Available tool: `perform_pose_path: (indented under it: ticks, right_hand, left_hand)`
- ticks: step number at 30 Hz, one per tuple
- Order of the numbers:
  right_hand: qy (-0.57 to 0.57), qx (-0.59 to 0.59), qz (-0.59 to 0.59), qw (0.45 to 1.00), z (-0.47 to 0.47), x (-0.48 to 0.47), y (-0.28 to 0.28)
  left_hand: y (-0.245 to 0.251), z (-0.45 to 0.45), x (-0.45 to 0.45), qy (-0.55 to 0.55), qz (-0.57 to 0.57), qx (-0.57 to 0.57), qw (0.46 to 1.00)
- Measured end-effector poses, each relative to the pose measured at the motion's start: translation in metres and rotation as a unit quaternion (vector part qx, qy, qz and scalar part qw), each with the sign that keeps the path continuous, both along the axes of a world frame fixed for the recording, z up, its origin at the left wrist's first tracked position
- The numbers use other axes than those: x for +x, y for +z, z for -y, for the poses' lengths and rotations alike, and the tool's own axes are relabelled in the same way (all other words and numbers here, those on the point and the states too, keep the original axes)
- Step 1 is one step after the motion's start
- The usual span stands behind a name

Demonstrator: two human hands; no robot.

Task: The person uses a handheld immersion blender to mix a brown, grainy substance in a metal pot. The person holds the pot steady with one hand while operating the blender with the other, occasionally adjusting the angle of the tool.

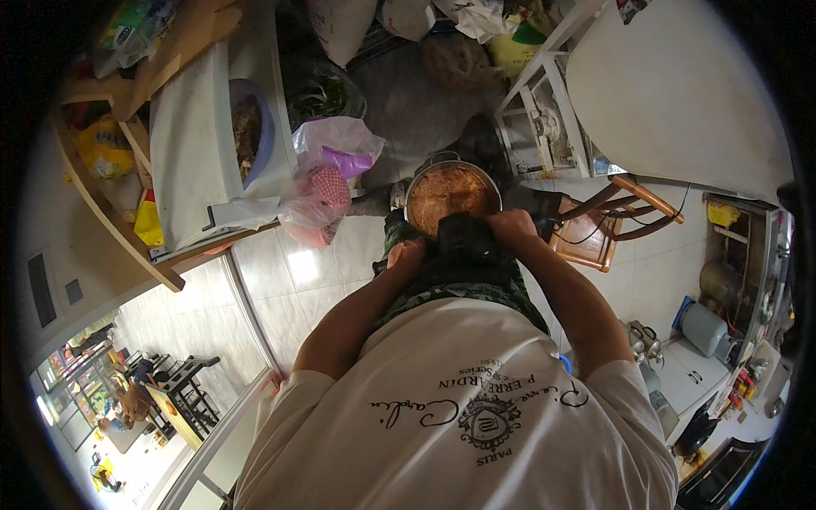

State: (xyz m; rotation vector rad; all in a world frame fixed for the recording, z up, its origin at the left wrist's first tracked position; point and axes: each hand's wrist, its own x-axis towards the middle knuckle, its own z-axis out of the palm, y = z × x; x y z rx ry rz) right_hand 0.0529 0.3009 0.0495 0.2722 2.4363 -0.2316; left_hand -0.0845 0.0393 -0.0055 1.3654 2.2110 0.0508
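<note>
A round metal pot [498, 197] stands before me, filled with a reddish-brown, coarse-looking mass [446, 194]. A loop handle rises at its far rim. My right hand [513, 226] is curled close by the pot's near right rim. Lower down, my left hand [406, 254] is curled at the near left, against my camouflage trousers. What the fingers of either hand hold is hidden. Between the hands, a black object [468, 236] at my waist covers part of the near rim.
Left of the pot are plastic bags [325, 191] and a white counter [191, 159] with a blue basin [264, 137]. A wooden chair [583, 236] and a white-topped table [676, 95] stand right. Sacks [341, 25] lie ahead; a gas cylinder [704, 325] is far right.
</note>
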Motion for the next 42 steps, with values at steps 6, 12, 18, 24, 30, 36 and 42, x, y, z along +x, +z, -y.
perform_pose_path:
  ticks: [6,12,18,24,30,36,42]
  right_hand:
    - [-0.028,-0.016,-0.014,0.999,0.008,0.029,-0.008]
    - [-0.008,-0.037,-0.061,0.997,0.018,0.020,-0.015]
    - [0.008,-0.002,-0.016,1.000,0.007,-0.006,-0.010]
    - [-0.030,-0.018,-0.023,0.999,0.002,0.010,0.011]
    - [-0.033,-0.037,-0.018,0.999,0.014,0.016,0.015]
    - [-0.016,-0.046,-0.044,0.998,0.011,-0.005,0.005]
    - [0.017,-0.015,-0.006,1.000,-0.004,-0.008,0.001]
  left_hand:
    - [0.027,-0.009,-0.001,0.026,0.102,-0.059,0.993]
    - [0.030,0.003,-0.009,0.074,0.113,-0.082,0.987]
    - [0.023,-0.002,-0.008,0.076,0.083,-0.119,0.986]
    - [0.018,-0.011,-0.006,0.010,0.080,-0.071,0.994]
    - [0.021,0.001,-0.004,0.021,0.074,-0.053,0.996]
    - [0.022,0.007,-0.009,0.071,0.077,-0.076,0.992]
    - [0.017,-0.004,-0.002,0.061,0.075,-0.067,0.993]
